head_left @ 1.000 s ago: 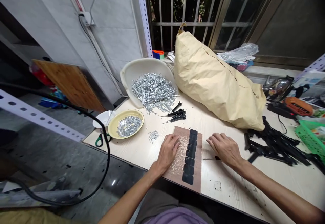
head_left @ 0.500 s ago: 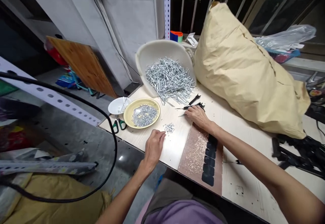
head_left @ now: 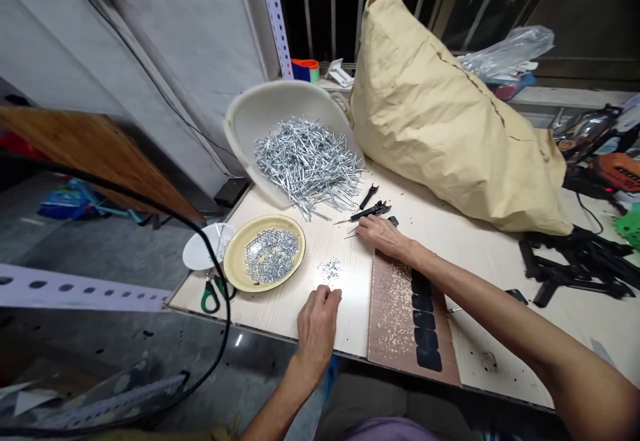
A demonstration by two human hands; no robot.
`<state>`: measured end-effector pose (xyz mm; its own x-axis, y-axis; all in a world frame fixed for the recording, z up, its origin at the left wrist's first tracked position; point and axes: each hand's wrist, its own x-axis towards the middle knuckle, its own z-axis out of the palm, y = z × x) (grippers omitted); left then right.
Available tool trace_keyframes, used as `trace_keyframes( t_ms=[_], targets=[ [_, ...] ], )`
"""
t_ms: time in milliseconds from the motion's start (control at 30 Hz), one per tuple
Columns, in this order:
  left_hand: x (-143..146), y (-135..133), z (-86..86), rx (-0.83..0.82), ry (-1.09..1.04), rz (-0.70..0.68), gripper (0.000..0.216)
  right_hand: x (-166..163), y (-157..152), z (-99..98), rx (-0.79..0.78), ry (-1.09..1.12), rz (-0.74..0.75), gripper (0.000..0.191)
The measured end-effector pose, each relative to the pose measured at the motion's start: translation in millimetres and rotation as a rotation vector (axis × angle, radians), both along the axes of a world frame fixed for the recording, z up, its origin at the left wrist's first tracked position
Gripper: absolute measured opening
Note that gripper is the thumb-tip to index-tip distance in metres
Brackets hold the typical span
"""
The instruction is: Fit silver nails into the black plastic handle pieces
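My left hand [head_left: 318,324] is at the near side of a small pile of metal nuts or washers [head_left: 330,268], thumb and fingertips pressed together. Whatever lies in that pinch is too small to make out. Farther right, my right hand [head_left: 383,235] has its fingers closed over a black plastic part with a thin metal rod [head_left: 351,233] poking out to the left; the hand covers most of it. Just beyond lie another black plastic part [head_left: 371,211] with a rod and a short black piece [head_left: 369,196].
A yellow dish [head_left: 230,274] of small metal rings stands left, beside a white bowl [head_left: 193,251] and green-handled scissors [head_left: 210,299]. Behind are a tilted tub [head_left: 240,117] of long screws and a big paper sack [head_left: 450,121]. A brown board [head_left: 390,334] bears black pads [head_left: 425,339].
The view has turned to the right. My left hand has drawn back slightly from the small pile towards me. My right hand stays at the black parts.
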<state>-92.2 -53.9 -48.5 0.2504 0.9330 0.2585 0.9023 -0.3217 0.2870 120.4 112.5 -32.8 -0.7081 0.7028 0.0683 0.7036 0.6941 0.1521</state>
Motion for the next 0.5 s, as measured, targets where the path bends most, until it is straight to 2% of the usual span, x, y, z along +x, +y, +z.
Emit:
trace_keyframes(
  t_ms=[100, 200, 267, 400, 500],
  targets=[
    [1, 2, 3.3, 0.005, 0.085, -0.01, 0.017, -3, 1, 5.7, 0.012, 0.01, 0.013, 0.02],
    [5, 5, 8.7, -0.017, 0.162, -0.019, 0.015, -4, -4, 21.4, 0.031, 0.043, 0.043, 0.024],
    [8, 6, 12.5, -0.039, 0.197, -0.023, 0.015, -4, -13, 39.1, 0.065, 0.195, 0.071, 0.026],
    [13, 8, 15.4, -0.058, 0.222, -0.052, 0.018, 2, -50, 82.1, 0.149, 0.65, 0.096, 0.023],
    [15, 13, 13.4, -0.061, 0.102, -0.068, 0.016, 12, -90, 102.7, 0.158, 0.819, 0.079, 0.02]
  ],
)
